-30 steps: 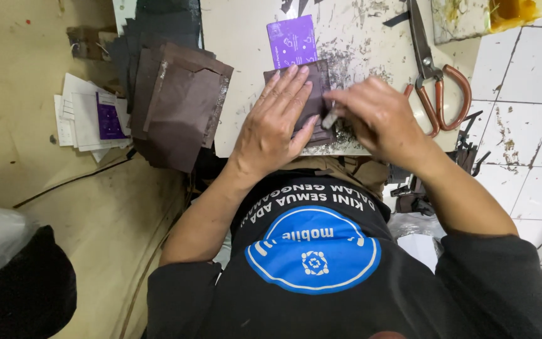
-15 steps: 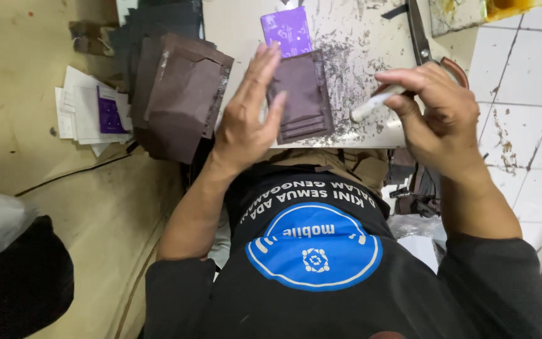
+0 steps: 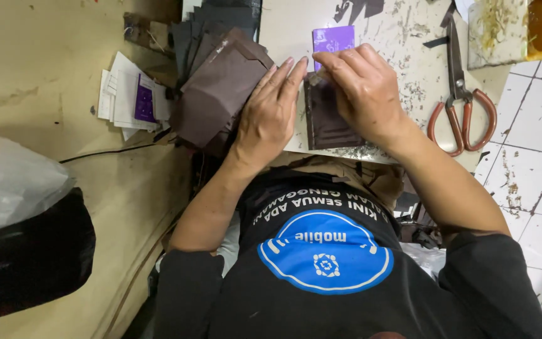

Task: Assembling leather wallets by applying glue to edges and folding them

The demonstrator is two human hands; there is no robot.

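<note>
1. Stained white worktable (image 3: pixel 409 37) up top, speckled with dark flecks and scraps, edge right against the belly.
2. Black bag (image 3: pixel 26 257) with a clear plastic one on it, down on the tan floor, well apart from everything else.
3. Stack of brown and dark grey leather pieces (image 3: pixel 217 81) hanging off the table's left edge, just beside the left hand.
4. Left hand (image 3: pixel 270 110) flat, fingers straight and close together, pressing down the left edge of the brown leather piece (image 3: pixel 329 122).
5. Right hand (image 3: pixel 364 88) over the piece's top end, fingertips bunched and pinched at its upper left corner; can't tell if anything small sits in that pinch.
6. Brown leather piece itself lying flat near the table's front edge, between both hands.
7. Red-handled scissors (image 3: pixel 459 107) right of the right hand, blades shut.
8. Loose papers (image 3: pixel 127 97) on the floor, left of the stack.
9. Purple card (image 3: pixel 334 39) just above the fingertips.
</note>
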